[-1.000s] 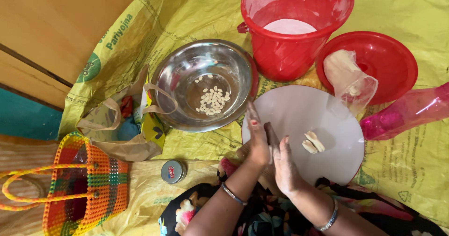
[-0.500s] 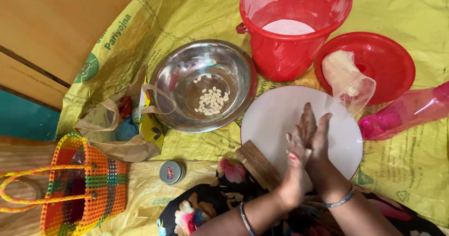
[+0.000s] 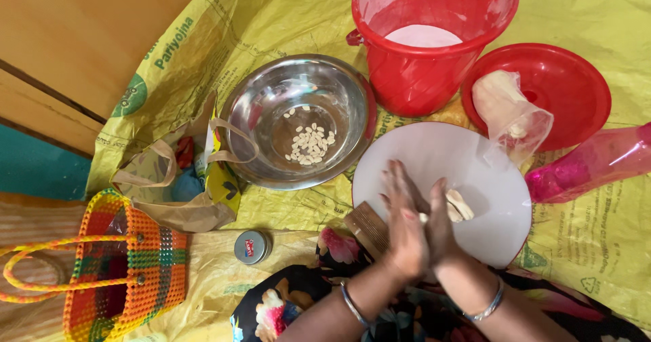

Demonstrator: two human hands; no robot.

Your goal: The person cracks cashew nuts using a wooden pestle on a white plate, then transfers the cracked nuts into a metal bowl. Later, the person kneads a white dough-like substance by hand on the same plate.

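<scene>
While both palms press flat together over the white round board [image 3: 475, 172], the left hand [image 3: 405, 223] lies against the right hand [image 3: 441, 230], fingers straight, with a small bit of pale dough just showing between them. More pale dough pieces [image 3: 458, 205] lie on the board just beside the right hand. A steel bowl [image 3: 271, 111] holding pale seeds sits to the left of the board. Beyond the board stand a red bucket [image 3: 420, 77] and a red lid [image 3: 569, 84] carrying a plastic bag [image 3: 508, 115], all on a yellow sheet [image 3: 610, 233].
</scene>
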